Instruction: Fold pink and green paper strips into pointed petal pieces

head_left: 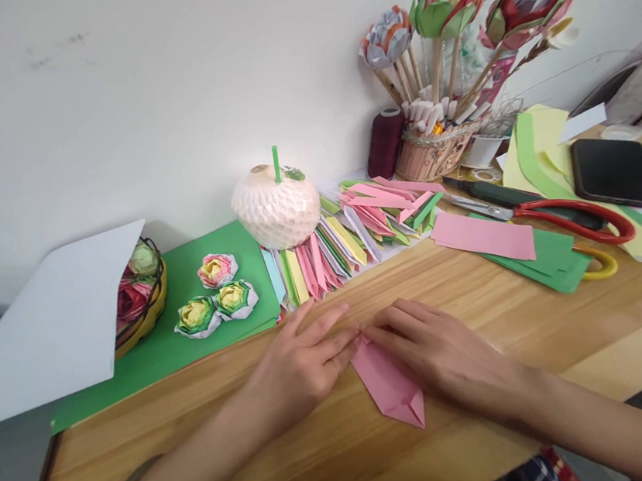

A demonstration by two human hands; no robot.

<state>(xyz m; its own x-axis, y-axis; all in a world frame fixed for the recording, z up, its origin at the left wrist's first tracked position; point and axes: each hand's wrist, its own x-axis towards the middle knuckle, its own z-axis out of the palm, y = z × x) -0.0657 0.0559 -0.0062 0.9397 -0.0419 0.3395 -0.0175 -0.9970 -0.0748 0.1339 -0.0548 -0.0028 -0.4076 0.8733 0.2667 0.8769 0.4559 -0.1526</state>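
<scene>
A pink paper strip (386, 382) lies on the wooden table, its near end folded to a point. At its far end, my left hand (305, 355) pinches the paper between thumb and fingers, with the other fingers stretched out. From the right, my right hand (427, 344) presses its fingertips on the same far end, the fingers bent together. Both sets of fingertips meet there and hide the fold beneath them. Just beyond the hands lie folded paper pieces (323, 260) in pink, yellow, green and white.
A white textured ornament (277, 207) stands behind the folded pieces. Paper flowers (218, 270) sit on green sheets (182, 250) at left. To the right lie pink strips (483, 235), red-handled scissors (575, 213) and a phone (615, 171). A flower basket (433, 152) stands at the wall.
</scene>
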